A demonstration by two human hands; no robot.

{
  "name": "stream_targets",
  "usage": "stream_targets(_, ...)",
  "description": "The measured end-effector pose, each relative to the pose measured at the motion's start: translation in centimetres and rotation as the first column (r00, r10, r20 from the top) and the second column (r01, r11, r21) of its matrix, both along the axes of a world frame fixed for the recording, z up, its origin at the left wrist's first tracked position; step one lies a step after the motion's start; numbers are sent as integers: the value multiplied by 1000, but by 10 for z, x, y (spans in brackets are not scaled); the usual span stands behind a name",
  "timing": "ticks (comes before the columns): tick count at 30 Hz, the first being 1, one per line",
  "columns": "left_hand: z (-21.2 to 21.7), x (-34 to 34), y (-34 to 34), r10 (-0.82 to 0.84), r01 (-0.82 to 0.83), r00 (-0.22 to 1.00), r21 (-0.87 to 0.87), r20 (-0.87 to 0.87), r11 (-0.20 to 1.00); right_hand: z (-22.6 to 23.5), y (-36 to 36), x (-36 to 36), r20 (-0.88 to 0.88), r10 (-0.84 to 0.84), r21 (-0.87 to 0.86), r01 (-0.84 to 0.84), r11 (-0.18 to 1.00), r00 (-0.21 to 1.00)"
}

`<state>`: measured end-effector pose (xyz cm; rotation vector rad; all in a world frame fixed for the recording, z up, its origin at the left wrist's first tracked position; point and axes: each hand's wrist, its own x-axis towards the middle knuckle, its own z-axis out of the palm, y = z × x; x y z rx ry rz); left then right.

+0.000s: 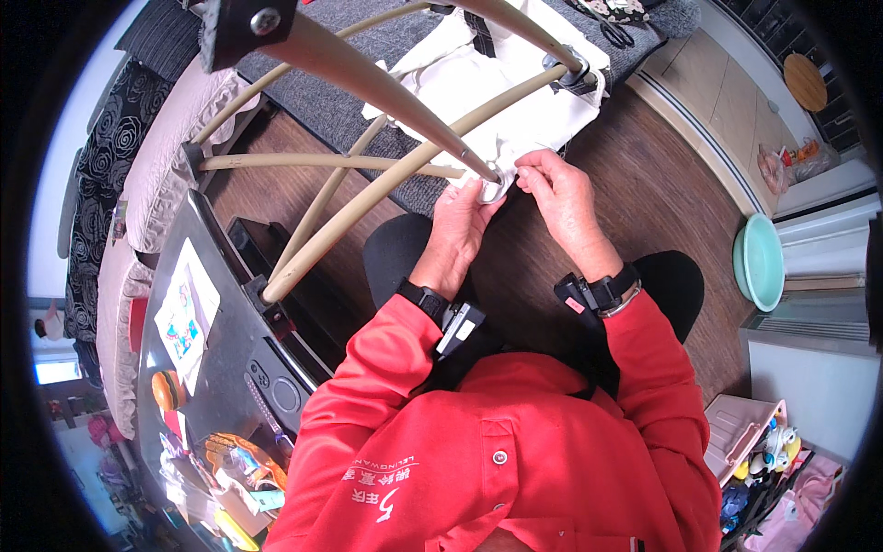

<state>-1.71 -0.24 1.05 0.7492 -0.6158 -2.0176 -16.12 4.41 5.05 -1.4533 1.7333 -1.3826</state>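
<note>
My left hand (pixel 457 230) is closed on a bunched part of a white cloth (pixel 543 101), thumb on top. That bunched part lies at the lower end of a tan metal tube (pixel 372 87), which slants down from the upper left. Close by on the right, my right hand (pixel 566 207) has thumb and forefinger pinched together near the cloth's edge. Whatever lies between those fingertips is too small to make out. The rest of the cloth spreads away from me over a grey textured surface (pixel 313 101), under other tan tubes of the same frame.
A black-topped table (pixel 235 345) at my left bears a paper sheet (pixel 191 313) and a cluttered box. Scissors (pixel 616 35) lie at the far edge of the grey surface. To the right, a mint-green basin (pixel 760 262) leans near a pink bin (pixel 745 432). Tan crossbars (pixel 395 198) span the left.
</note>
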Motion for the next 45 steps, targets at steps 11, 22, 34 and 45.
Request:
stream_targets(11,11,2,-7,-60,52,995,102,77,993,41,-69,-6,-365,449,554,-197,809,816)
stream_targets(22,18,7,-10,-97,105,994,170,-56,980,56,-74,-1,-596,493,281,-411,867,633)
stream_targets(34,-2,9,-19,-112,114,993,125,-25,986,50,-78,-22,-662,479,287,-396,872,577)
stream_targets(45,-2,8,-26,-131,118,990,190,55,975,42,-70,-29,-513,514,386,-350,854,687)
